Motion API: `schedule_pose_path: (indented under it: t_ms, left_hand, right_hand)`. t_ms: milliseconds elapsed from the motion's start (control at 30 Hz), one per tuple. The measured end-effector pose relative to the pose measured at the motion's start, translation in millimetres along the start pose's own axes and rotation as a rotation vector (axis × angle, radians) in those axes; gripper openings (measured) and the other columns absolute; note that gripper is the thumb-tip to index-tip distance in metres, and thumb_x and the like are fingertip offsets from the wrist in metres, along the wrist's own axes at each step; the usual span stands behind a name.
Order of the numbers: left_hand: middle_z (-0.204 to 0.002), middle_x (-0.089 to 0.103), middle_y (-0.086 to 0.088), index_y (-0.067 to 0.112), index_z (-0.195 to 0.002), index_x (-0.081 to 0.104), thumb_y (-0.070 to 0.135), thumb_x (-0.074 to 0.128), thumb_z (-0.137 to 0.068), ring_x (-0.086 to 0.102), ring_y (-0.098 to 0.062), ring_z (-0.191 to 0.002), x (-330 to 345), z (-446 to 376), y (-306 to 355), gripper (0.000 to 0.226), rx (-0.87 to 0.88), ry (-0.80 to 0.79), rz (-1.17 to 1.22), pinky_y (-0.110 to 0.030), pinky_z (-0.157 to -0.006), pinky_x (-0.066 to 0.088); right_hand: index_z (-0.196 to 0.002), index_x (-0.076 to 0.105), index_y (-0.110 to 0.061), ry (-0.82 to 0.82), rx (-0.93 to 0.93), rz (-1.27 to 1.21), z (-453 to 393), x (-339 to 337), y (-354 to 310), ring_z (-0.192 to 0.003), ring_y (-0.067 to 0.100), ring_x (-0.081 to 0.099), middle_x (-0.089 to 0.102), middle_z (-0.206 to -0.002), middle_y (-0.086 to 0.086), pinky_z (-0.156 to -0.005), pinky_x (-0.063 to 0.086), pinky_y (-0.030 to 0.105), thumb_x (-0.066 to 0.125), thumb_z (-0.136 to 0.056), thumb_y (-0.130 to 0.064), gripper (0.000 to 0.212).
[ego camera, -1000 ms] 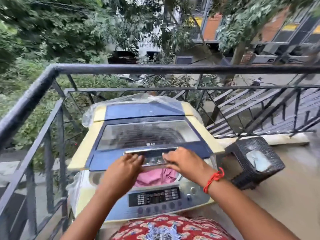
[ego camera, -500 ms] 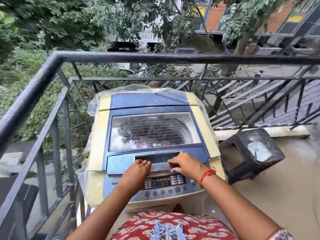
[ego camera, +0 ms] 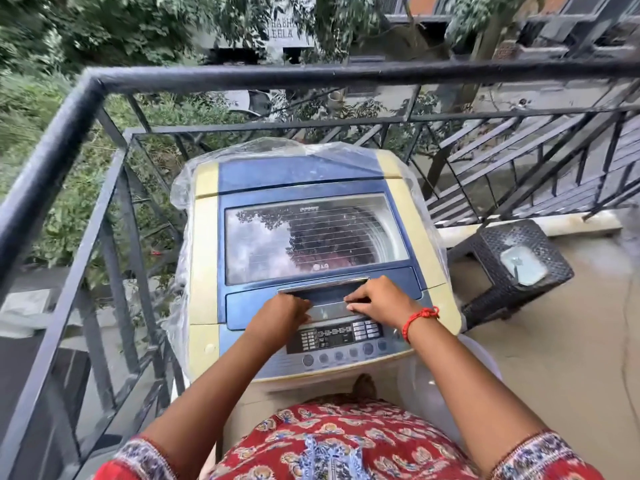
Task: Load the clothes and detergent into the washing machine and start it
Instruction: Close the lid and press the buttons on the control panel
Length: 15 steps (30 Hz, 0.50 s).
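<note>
A blue and yellow top-loading washing machine (ego camera: 204, 258) stands in the balcony corner. Its glass lid (ego camera: 311, 237) lies flat and closed. Dark reddish cloth shows dimly through the glass, and reflections hide the rest of the drum. My left hand (ego camera: 280, 315) and my right hand (ego camera: 381, 303), which has a red thread at the wrist, both rest with curled fingers on the lid handle (ego camera: 325, 292) at the lid's front edge. The control panel (ego camera: 336, 336) with its display and round buttons lies just below my hands. No detergent is in view.
A black metal railing (ego camera: 242, 77) closes in the machine at the left and back. Clear plastic sheeting (ego camera: 180, 188) hangs over the machine's rear and sides. A black woven stool (ego camera: 512, 265) with a pale object on it stands on the balcony floor to the right.
The lid was partly raised with pink cloth showing beneath it. Both hands have lowered it by the handle, and it now lies flat and closed.
</note>
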<state>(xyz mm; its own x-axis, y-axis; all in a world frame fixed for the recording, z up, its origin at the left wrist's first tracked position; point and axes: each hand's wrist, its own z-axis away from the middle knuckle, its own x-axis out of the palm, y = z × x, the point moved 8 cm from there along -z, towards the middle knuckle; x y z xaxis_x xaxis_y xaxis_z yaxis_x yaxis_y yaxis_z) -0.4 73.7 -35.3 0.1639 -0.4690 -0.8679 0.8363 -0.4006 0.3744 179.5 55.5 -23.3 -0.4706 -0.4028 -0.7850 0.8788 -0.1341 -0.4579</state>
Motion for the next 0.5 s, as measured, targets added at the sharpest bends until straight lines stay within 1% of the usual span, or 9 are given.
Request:
schedule_pose_path:
  t_ms: [67, 100, 133, 167, 267, 300, 367, 433, 500]
  left_hand:
    - [-0.105, 0.072, -0.011, 0.019, -0.111, 0.071, 0.028, 0.069, -0.086, 0.065, -0.032, -0.101, -1, -5, -10, 0.026, -0.074, -0.019, 0.103, -0.032, -0.08, 0.048]
    - [-0.101, 0.073, -0.01, 0.017, -0.106, 0.073, 0.028, 0.074, -0.081, 0.066, -0.031, -0.099, -2, -9, -12, 0.027, -0.101, -0.041, 0.128, -0.032, -0.078, 0.048]
    - [-0.096, 0.073, -0.011, 0.016, -0.099, 0.074, 0.029, 0.078, -0.076, 0.066, -0.032, -0.097, -4, -14, -12, 0.026, -0.12, -0.065, 0.123, -0.032, -0.076, 0.047]
    - [-0.092, 0.073, -0.011, 0.015, -0.093, 0.074, 0.03, 0.08, -0.073, 0.067, -0.033, -0.095, -6, -18, -12, 0.026, -0.136, -0.082, 0.105, -0.032, -0.074, 0.048]
    - [-0.094, 0.074, -0.011, 0.015, -0.095, 0.076, 0.025, 0.079, -0.072, 0.067, -0.029, -0.094, -12, -24, -3, 0.025, -0.189, -0.097, 0.055, -0.027, -0.074, 0.047]
    - [-0.094, 0.073, -0.012, 0.014, -0.095, 0.076, 0.023, 0.078, -0.072, 0.067, -0.028, -0.094, -12, -25, -1, 0.025, -0.205, -0.095, 0.061, -0.026, -0.074, 0.047]
    - [-0.093, 0.074, -0.011, 0.016, -0.095, 0.077, 0.023, 0.08, -0.069, 0.069, -0.028, -0.092, -10, -24, -3, 0.027, -0.249, -0.084, 0.092, -0.028, -0.079, 0.054]
    - [-0.09, 0.074, -0.008, 0.019, -0.09, 0.077, 0.027, 0.084, -0.064, 0.07, -0.028, -0.088, -9, -22, -14, 0.029, -0.321, -0.046, 0.137, -0.034, -0.082, 0.057]
    - [-0.086, 0.074, -0.007, 0.016, -0.084, 0.076, 0.029, 0.088, -0.061, 0.07, -0.026, -0.085, -9, -16, -21, 0.029, -0.372, -0.024, 0.195, -0.037, -0.079, 0.057]
  right_hand:
    - [-0.102, 0.077, -0.022, -0.02, 0.038, -0.023, -6, 0, 1, -0.09, 0.006, 0.068, 0.077, -0.099, -0.003, -0.08, 0.051, 0.012, 0.078, -0.08, -0.03, 0.023]
    - [-0.1, 0.078, -0.019, -0.038, 0.048, -0.025, -10, 0, 0, -0.085, 0.004, 0.067, 0.077, -0.097, -0.001, -0.07, 0.046, 0.005, 0.08, -0.078, -0.026, 0.023]
    - [-0.098, 0.078, -0.015, -0.059, 0.056, -0.015, -15, -1, -3, -0.08, 0.004, 0.066, 0.077, -0.095, 0.001, -0.063, 0.042, 0.003, 0.081, -0.077, -0.022, 0.022]
    - [-0.097, 0.078, -0.013, -0.081, 0.069, 0.003, -19, -2, -6, -0.078, 0.006, 0.065, 0.077, -0.094, 0.003, -0.062, 0.042, 0.006, 0.082, -0.076, -0.02, 0.022]
    - [-0.091, 0.079, -0.012, -0.128, 0.109, 0.07, -28, -2, -13, -0.079, 0.014, 0.068, 0.077, -0.091, 0.005, -0.074, 0.051, 0.021, 0.085, -0.072, -0.017, 0.021]
    - [-0.089, 0.079, -0.012, -0.129, 0.113, 0.087, -30, -3, -15, -0.076, 0.013, 0.067, 0.077, -0.09, 0.004, -0.072, 0.05, 0.021, 0.086, -0.071, -0.017, 0.02]
    - [-0.09, 0.078, -0.014, -0.103, 0.088, 0.096, -31, -6, -16, -0.073, 0.01, 0.063, 0.076, -0.09, 0.002, -0.069, 0.045, 0.019, 0.087, -0.068, -0.02, 0.025]
    - [-0.1, 0.075, -0.016, -0.122, -0.019, 0.094, -27, -5, -16, -0.079, 0.009, 0.06, 0.074, -0.096, 0.001, -0.073, 0.045, 0.018, 0.085, -0.071, -0.023, 0.032]
    - [-0.109, 0.072, -0.017, -0.145, -0.124, 0.025, -15, -4, -13, -0.086, 0.006, 0.06, 0.071, -0.101, -0.002, -0.078, 0.047, 0.017, 0.082, -0.076, -0.02, 0.035]
